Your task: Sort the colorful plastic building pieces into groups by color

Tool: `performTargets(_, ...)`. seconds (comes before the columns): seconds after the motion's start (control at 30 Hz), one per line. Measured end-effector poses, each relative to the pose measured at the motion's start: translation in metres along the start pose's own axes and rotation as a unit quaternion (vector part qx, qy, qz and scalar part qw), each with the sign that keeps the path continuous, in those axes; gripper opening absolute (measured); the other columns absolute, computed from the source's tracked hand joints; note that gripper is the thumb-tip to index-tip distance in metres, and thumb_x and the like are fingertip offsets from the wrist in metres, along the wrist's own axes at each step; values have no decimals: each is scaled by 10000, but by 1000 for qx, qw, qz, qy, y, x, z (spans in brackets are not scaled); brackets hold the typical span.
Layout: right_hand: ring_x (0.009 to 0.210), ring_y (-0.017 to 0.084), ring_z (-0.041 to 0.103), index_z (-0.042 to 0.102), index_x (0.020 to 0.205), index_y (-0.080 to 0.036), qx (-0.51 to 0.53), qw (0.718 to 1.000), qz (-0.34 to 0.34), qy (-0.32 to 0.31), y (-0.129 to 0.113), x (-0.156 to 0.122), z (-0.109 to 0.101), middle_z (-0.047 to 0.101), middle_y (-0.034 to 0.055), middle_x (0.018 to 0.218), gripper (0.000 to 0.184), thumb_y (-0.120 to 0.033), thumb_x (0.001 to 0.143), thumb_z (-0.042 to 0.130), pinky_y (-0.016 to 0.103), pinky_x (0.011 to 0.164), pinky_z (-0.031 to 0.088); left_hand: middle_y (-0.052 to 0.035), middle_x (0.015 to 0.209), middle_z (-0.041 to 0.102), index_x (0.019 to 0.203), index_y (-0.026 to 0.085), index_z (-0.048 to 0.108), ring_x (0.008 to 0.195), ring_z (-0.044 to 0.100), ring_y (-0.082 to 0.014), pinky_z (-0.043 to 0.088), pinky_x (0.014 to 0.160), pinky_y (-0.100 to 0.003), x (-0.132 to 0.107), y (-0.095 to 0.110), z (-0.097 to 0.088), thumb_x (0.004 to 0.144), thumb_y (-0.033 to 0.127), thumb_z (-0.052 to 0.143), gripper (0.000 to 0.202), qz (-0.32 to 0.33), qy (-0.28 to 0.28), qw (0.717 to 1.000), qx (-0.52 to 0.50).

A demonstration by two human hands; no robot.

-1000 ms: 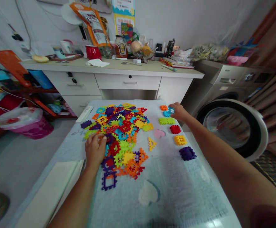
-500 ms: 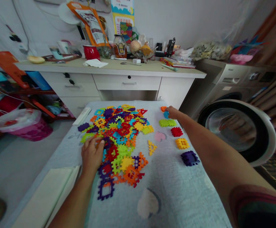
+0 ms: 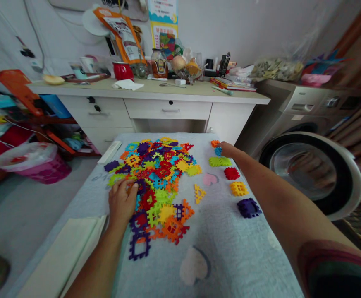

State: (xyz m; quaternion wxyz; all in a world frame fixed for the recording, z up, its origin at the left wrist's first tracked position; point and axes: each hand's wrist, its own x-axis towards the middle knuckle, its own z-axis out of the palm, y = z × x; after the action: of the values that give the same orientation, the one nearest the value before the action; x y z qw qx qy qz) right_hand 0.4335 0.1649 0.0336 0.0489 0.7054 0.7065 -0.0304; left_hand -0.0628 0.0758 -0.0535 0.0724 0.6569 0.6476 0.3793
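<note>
On the cloth-covered table is a heap of colourful plastic interlocking building pieces [image 3: 163, 169], many with notched edges and window cut-outs. My left hand [image 3: 122, 203] rests at the heap's left side, fingers curled round an orange building piece [image 3: 130, 188] that shows between thumb and forefinger. At the far right edge, my right hand [image 3: 229, 150] has its fingertips closed on blue building pieces [image 3: 218, 151]; the fingertips are partly hidden. That blue group stands in a row with orange [image 3: 215, 143], green [image 3: 219, 162], red [image 3: 231, 173], yellow [image 3: 238, 188] and purple pieces [image 3: 249, 207].
A yellow triangular piece [image 3: 199, 193] lies between heap and row. A long white box [image 3: 110, 152] sits at the table's far left corner. Behind stands a cluttered counter [image 3: 180, 93]; to the right, a washing machine with its round door [image 3: 312, 176] swung out.
The view has shifted slightly. Both hands stay at the same places, left at the heap and right at the blue pieces; no piece has visibly moved.
</note>
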Motion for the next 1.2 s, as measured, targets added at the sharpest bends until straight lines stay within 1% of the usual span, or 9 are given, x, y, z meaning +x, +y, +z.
performTargets(0.1, 1172, 279, 635, 611, 1343, -127, 7, 999, 27, 27, 0, -8, -4, 605, 187, 1366, 569, -60, 778, 635, 330, 997, 495, -144, 1243, 602, 1064, 188, 687, 1269, 523, -296, 368, 1161, -494, -1, 1, 0, 903, 546, 432, 468, -3, 0, 1000, -6)
performTargets(0.27, 1253, 280, 584, 586, 1359, -103, 107, 980, 52, 157, -19, -38, -16, 564, 199, 1390, 554, -89, 807, 626, 379, 1099, 448, -143, 1261, 600, 1060, 188, 685, 1270, 522, -296, 359, 1163, -500, 0, 3, 0, 901, 526, 442, 446, -7, -2, 1000, -8)
performTargets(0.4, 1203, 253, 610, 614, 1304, -164, 217, 957, -27, 192, -65, -80, -12, 601, 153, 1344, 461, -175, 845, 661, 417, 1095, 457, -140, 1279, 590, 1066, 196, 680, 1295, 506, -295, 348, 1167, -500, 1, 4, -1, 896, 510, 452, 423, -19, -8, 1000, -3)
performTargets(0.5, 1057, 209, 665, 625, 1279, -196, 293, 942, -68, 148, -108, -109, 3, 660, 118, 1266, 401, -201, 878, 641, 386, 978, 531, -146, 1263, 592, 1063, 196, 677, 1315, 491, -297, 333, 1172, -509, 1, 6, -2, 897, 484, 457, 399, -21, -9, 1000, 3)
performTargets(0.6, 1027, 206, 669, 651, 1226, -188, 322, 934, -83, 129, -147, -125, 24, 690, 115, 1209, 350, -174, 877, 628, 387, 954, 532, -154, 1258, 591, 1064, 192, 673, 1340, 472, -307, 311, 1178, -527, 0, 8, -3, 897, 465, 465, 381, -16, -3, 1000, 6)
performTargets(0.73, 1155, 244, 611, 679, 1179, -181, 306, 927, -125, 179, -186, -132, 40, 693, 118, 1211, 329, -119, 866, 597, 448, 1059, 449, -170, 1277, 577, 1068, 183, 671, 1359, 457, -314, 301, 1179, -539, 0, 9, -3, 896, 452, 474, 375, -22, 4, 1000, 2)
performTargets(0.87, 1235, 261, 532, 661, 1272, -174, 274, 927, -179, 183, -214, -133, 36, 636, 125, 1333, 403, -119, 885, 562, 448, 1097, 397, -167, 1269, 580, 1069, 179, 676, 1333, 480, -304, 327, 1176, -507, 0, 8, -2, 894, 452, 484, 377, -18, 2, 1000, -4)
performTargets(1.07, 1377, 312, 373, 554, 1457, -248, 208, 956, -154, 140, -245, -116, 30, 442, 101, 1563, 575, -104, 903, 504, 491, 1125, 342, -145, 1265, 603, 1069, 195, 689, 1291, 509, -290, 362, 1157, -480, 1, 7, -1, 916, 454, 460, 378, -15, -10, 1000, 4)
performTargets(1.2, 1352, 284, 391, 666, 1314, -270, 218, 954, -144, 146, -255, -105, 32, 503, 79, 1496, 473, -93, 905, 507, 461, 1119, 346, -146, 1271, 611, 1082, 193, 695, 1300, 509, -294, 354, 1163, -484, 0, 8, 0, 921, 453, 459, 386, -16, -9, 1000, 6)
